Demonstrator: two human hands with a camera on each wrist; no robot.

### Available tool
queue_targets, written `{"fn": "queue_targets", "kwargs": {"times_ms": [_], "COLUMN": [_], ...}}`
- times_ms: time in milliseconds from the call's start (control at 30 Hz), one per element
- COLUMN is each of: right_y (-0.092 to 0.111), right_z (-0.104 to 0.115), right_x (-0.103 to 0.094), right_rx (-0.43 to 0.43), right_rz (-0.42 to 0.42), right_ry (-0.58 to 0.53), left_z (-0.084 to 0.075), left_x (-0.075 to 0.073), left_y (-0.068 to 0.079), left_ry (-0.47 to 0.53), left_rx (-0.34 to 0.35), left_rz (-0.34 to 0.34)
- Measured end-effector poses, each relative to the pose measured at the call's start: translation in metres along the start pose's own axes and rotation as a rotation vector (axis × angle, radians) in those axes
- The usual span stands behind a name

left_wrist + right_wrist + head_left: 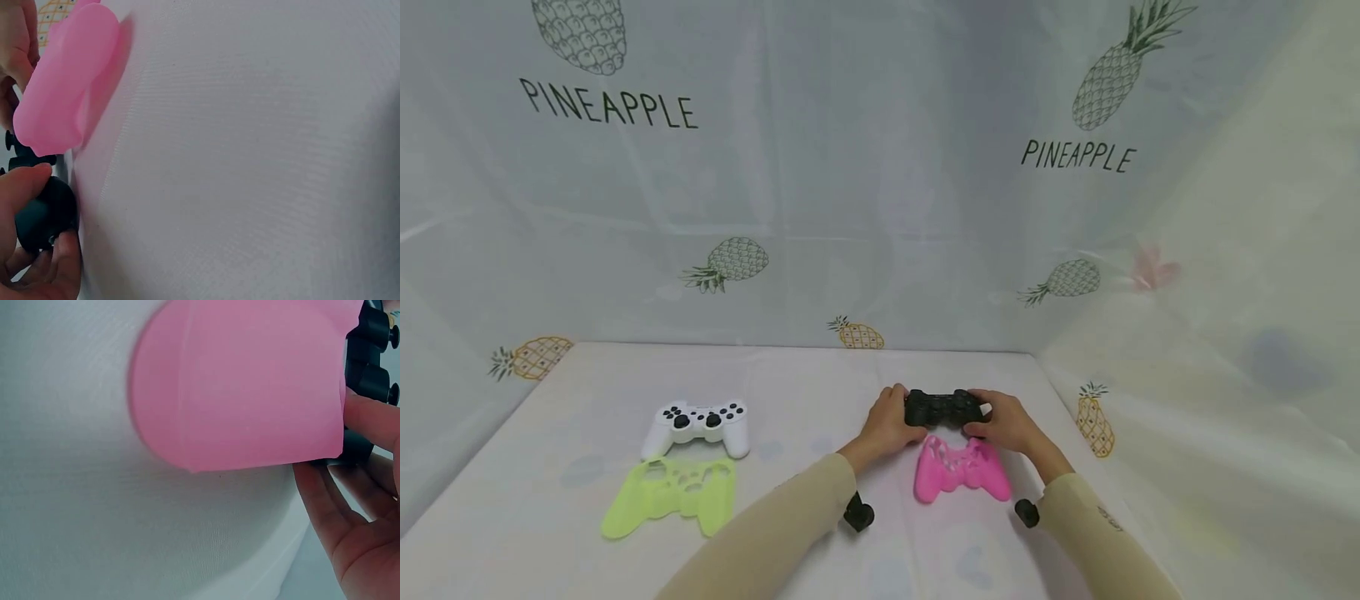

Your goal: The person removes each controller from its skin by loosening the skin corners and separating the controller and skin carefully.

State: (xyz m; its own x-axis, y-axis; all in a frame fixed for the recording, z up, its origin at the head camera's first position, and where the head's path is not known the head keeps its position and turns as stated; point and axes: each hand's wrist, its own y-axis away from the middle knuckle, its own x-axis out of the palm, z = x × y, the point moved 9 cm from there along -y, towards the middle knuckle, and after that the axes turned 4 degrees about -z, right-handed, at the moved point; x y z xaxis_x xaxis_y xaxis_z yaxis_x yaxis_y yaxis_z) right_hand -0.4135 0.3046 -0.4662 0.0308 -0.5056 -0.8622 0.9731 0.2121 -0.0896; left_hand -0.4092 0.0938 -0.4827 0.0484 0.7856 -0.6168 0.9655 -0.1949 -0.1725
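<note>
Both hands grip a black game controller (pixel 942 408) at the right part of the table. The left hand (pixel 889 423) has its thumb and fingers curled round one end; in the left wrist view the thumb lies over a rounded black grip (pixel 45 215). At the other end the right hand (pixel 1003 421) holds it between thumb and fingers, partly hidden by pink silicone in the right wrist view. Just in front of the controller lies a pink silicone controller cover (pixel 958 468), its upper edge close to the controller.
To the left, a white game controller (pixel 703 421) lies on the table (pixel 805 383), with a lime-green silicone cover (pixel 673 492) in front of it. A pineapple-print sheet (pixel 880 183) hangs behind the table and along its right side. Black wrist cameras (pixel 859 512) sit below the sleeves.
</note>
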Motion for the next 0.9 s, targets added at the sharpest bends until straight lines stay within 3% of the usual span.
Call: {"fn": "queue_targets", "kwargs": {"times_ms": [300,567,733,900], "right_y": [-0.001,0.004,0.015,0.027], "right_z": [-0.001,0.007,0.019,0.037], "right_x": [0.002,-0.007,-0.024,-0.041], "right_rx": [0.042,0.009,-0.028,-0.107], "right_rz": [0.007,0.076,0.056,0.014], "right_ry": [-0.011,0.007,0.023,0.041], "left_z": [0.004,0.003,0.005,0.001], "left_x": [0.001,-0.007,-0.032,-0.084], "left_y": [-0.003,-0.009,-0.010,0.004], "left_ry": [-0.001,-0.007,-0.053,-0.055], "left_rx": [-0.016,0.023,0.056,0.052], "left_rz": [0.044,0.083,0.047,0.009]}}
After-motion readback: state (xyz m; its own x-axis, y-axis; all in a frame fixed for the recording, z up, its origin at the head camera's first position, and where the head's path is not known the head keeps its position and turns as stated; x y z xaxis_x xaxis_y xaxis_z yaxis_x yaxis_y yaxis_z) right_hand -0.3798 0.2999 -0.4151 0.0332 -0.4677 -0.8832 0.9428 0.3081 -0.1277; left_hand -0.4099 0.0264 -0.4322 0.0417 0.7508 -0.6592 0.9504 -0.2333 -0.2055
